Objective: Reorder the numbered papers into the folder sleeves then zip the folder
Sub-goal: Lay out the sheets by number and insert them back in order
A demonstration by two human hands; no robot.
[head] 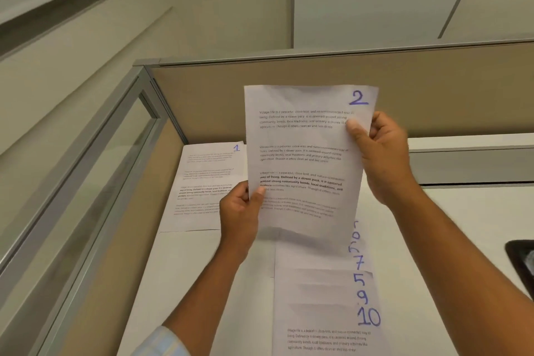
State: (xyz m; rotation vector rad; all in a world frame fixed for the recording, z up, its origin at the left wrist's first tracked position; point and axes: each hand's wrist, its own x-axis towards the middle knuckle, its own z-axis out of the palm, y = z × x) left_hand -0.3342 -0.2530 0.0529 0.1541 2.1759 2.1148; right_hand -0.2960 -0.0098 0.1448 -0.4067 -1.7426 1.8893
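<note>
Both hands are up off the table, and between them is the paper marked 2 [306,159], held upright and facing the camera in front of the beige partition [289,75]. The left hand [241,211] pinches the sheet's left edge low down, with the thumb on the printed side and the fingers behind. The right hand [381,159] pinches the right edge higher up, just under the blue handwritten 2. Its thumb presses on the text and its fingers curl round the back. The sheet is a little creased and carries four blocks of print.

Down on the white table [202,283], the paper marked 1 [202,185] lies flat at the far left, tucked into the corner against the partition. Its right edge is hidden behind the raised sheet. To the right and nearer, a row of papers [323,298] lies overlapped so that only the corner numbers show. Coming toward the camera they read 7, 5, 9 and 10, and the numbers farther up are partly covered and unclear. At the far right edge a dark object [520,263] is cut off by the frame. A pale striped sleeve [161,341] shows on the left forearm.
</note>
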